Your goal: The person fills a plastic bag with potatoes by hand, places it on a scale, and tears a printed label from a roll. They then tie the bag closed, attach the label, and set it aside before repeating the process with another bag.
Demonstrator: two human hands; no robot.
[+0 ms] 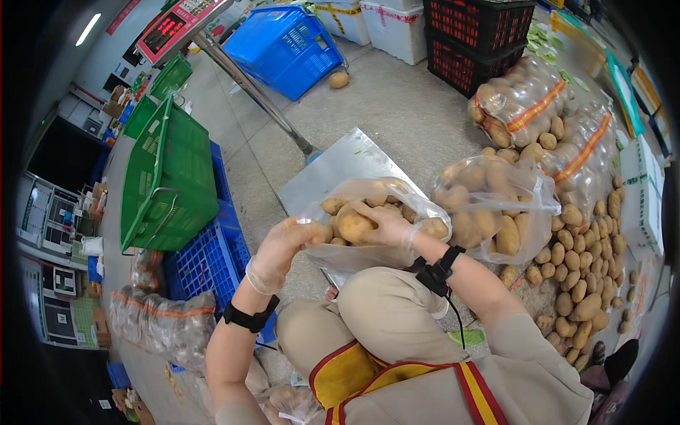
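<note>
A grey concrete floor (pixel 397 106) is spreading across a produce storeroom, with stacked crates lining the far wall. At nine o'clock a green plastic shopping basket (pixel 170 177) is standing tilted on a blue slatted plastic crate (pixel 209 258). At eleven o'clock a blue plastic basket (pixel 287 46) is sitting on the floor, and at one o'clock two black slatted crates (pixel 474 42) are standing stacked. From two to four o'clock a loose heap of brown potatoes (pixel 577 262) is lying beside two taped, filled clear bags (pixel 528 99). At the centre a flat metal weighing platform (pixel 340 166) is lying on the floor, and just right of it a knotted clear plastic bag of potatoes (pixel 492 209) is resting. Over the platform's near edge a clear plastic bag partly filled with potatoes (pixel 372 219) is being held up. The left hand (pixel 283 241), gloved in thin film, is pinching the bag's left rim, fingers closed on the plastic. The right hand (pixel 386 223) is reaching inside the bag, fingers closed around a brown potato (pixel 354 225).
</note>
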